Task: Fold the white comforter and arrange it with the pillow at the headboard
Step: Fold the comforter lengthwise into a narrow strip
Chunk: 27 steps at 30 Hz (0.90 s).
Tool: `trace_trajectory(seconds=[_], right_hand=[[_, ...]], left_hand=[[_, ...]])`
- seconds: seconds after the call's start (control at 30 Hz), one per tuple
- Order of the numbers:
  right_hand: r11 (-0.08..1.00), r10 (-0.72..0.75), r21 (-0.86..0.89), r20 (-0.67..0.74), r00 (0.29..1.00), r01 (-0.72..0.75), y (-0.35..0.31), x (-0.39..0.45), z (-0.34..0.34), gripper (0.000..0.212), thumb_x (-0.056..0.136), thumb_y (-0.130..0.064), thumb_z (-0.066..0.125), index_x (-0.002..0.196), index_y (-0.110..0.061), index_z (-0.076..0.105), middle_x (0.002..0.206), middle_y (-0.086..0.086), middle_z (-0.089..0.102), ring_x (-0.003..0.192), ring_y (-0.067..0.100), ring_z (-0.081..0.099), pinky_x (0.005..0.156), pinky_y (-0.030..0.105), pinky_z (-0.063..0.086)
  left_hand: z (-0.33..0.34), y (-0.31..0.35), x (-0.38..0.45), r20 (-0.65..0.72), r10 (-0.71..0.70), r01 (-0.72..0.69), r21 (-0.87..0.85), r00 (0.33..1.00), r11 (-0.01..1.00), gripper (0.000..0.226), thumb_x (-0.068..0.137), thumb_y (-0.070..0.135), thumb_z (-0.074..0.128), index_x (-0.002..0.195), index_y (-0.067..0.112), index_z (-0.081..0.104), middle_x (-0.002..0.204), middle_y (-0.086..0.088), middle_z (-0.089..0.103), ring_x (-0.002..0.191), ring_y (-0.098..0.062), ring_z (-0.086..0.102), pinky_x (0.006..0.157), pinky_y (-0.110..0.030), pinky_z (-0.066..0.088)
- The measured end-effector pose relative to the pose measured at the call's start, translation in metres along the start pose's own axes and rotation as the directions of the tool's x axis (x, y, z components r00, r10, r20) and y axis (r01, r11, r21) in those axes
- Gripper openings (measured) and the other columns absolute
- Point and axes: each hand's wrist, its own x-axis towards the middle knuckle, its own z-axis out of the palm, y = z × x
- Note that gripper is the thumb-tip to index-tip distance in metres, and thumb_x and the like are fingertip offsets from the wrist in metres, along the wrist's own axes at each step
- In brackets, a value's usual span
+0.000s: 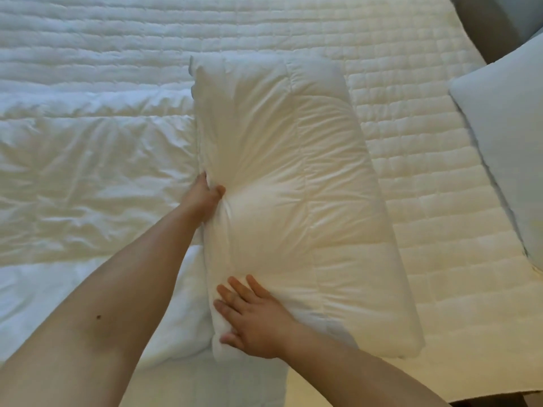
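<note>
The white comforter (293, 177) lies folded into a long thick bundle across the middle of the bed, with more of the comforter (88, 171) spread flat and wrinkled to the left. My left hand (204, 195) pinches the bundle's left edge, thumb on top and fingers tucked under. My right hand (252, 321) lies flat on the bundle's near corner, fingers spread, palm pressing down. A white pillow (505, 148) rests at the right edge of the view, apart from the bundle.
The quilted mattress pad (426, 171) shows bare between the bundle and the pillow and along the far side. A dark headboard or wall (487, 22) sits at the top right. The bed's near edge runs along the bottom right.
</note>
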Motion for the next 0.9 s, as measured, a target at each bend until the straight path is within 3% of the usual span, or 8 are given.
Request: trace_trajectory(seconds=[0.1, 0.17, 0.23, 0.5, 0.6, 0.7, 0.8, 0.9], right_hand=[[0.994, -0.062, 0.067, -0.320, 0.945, 0.088, 0.014, 0.012, -0.027, 0.045, 0.096, -0.042, 0.043, 0.123, -0.012, 0.063, 0.133, 0.007, 0.059, 0.129, 0.027, 0.047, 0.111, 0.043, 0.033], [0.998, -0.009, 0.050, -0.483, 0.876, 0.038, 0.030, 0.030, -0.048, 0.035, 0.093, -0.035, 0.050, 0.114, -0.013, 0.068, 0.125, 0.006, 0.063, 0.123, 0.026, 0.053, 0.105, 0.041, 0.037], [0.998, 0.059, 0.015, -0.526, 0.848, -0.060, 0.043, 0.049, -0.068, 0.033, 0.093, -0.031, 0.050, 0.114, -0.013, 0.068, 0.129, 0.007, 0.061, 0.127, 0.028, 0.050, 0.109, 0.043, 0.033], [0.938, 0.315, -0.092, -0.179, 0.932, -0.335, 0.027, 0.082, -0.054, 0.059, 0.094, -0.046, 0.035, 0.137, -0.010, 0.052, 0.145, 0.010, 0.049, 0.139, 0.027, 0.039, 0.113, 0.044, 0.016], [0.927, 0.352, -0.060, -0.192, 0.916, -0.369, 0.017, 0.098, -0.058, 0.063, 0.099, -0.051, 0.025, 0.139, -0.009, 0.049, 0.148, 0.011, 0.045, 0.141, 0.027, 0.035, 0.113, 0.047, 0.018], [0.940, 0.318, -0.068, -0.174, 0.932, -0.333, -0.007, 0.146, -0.070, 0.075, 0.098, -0.058, 0.007, 0.144, -0.011, 0.043, 0.154, 0.012, 0.035, 0.144, 0.028, 0.027, 0.118, 0.045, 0.011], [0.961, 0.266, -0.043, -0.113, 0.957, -0.272, -0.044, 0.213, -0.073, 0.090, 0.086, -0.067, -0.014, 0.154, -0.017, 0.018, 0.163, 0.008, 0.008, 0.150, 0.024, 0.003, 0.119, 0.040, -0.002], [0.974, 0.226, -0.022, -0.037, 0.973, -0.227, -0.101, 0.287, -0.069, 0.087, 0.082, -0.066, -0.008, 0.156, -0.020, 0.006, 0.163, 0.006, -0.004, 0.150, 0.022, -0.007, 0.119, 0.039, -0.005]], left_hand=[[0.001, 0.011, -0.010, -0.015, 0.014, -0.014, 0.038, 1.000, 0.999, 0.060, 0.098, 0.027, 0.055, 0.151, 0.019, 0.030, 0.146, -0.012, 0.049, 0.129, -0.034, 0.049, 0.107, -0.047, 0.041], [-0.003, 0.015, -0.014, -0.019, 0.035, -0.034, 0.038, 0.999, 0.999, 0.059, 0.098, 0.025, 0.054, 0.152, 0.018, 0.030, 0.146, -0.012, 0.048, 0.130, -0.033, 0.048, 0.108, -0.045, 0.040], [-0.007, 0.016, -0.013, -0.019, 0.057, -0.057, 0.025, 0.998, 0.998, 0.056, 0.098, 0.024, 0.053, 0.150, 0.017, 0.032, 0.145, -0.012, 0.049, 0.130, -0.032, 0.049, 0.109, -0.042, 0.039], [-0.047, -0.024, 0.002, -0.043, 0.057, -0.049, 0.161, 0.997, 0.986, 0.045, 0.100, 0.017, 0.041, 0.145, 0.015, 0.041, 0.140, -0.014, 0.053, 0.123, -0.033, 0.053, 0.097, -0.038, 0.046], [-0.098, -0.068, -0.004, -0.099, 0.105, -0.076, 0.263, 0.989, 0.962, 0.043, 0.102, 0.018, 0.036, 0.144, 0.014, 0.044, 0.141, -0.014, 0.053, 0.126, -0.032, 0.051, 0.099, -0.037, 0.042], [-0.177, -0.129, -0.014, -0.178, 0.197, -0.075, 0.528, 0.964, 0.846, 0.042, 0.101, 0.026, 0.038, 0.141, 0.019, 0.047, 0.139, -0.010, 0.054, 0.124, -0.034, 0.050, 0.100, -0.042, 0.041], [-0.256, -0.210, -0.030, -0.186, 0.065, 0.086, 0.700, 0.980, 0.709, 0.055, 0.100, 0.042, 0.038, 0.152, 0.026, 0.028, 0.158, -0.007, 0.030, 0.142, -0.032, 0.030, 0.111, -0.049, 0.028], [-0.322, -0.301, -0.060, -0.265, -0.067, 0.244, 0.720, 0.962, 0.649, 0.061, 0.102, 0.050, 0.026, 0.157, 0.032, 0.008, 0.166, 0.000, -0.003, 0.152, -0.025, 0.000, 0.118, -0.055, 0.005]])
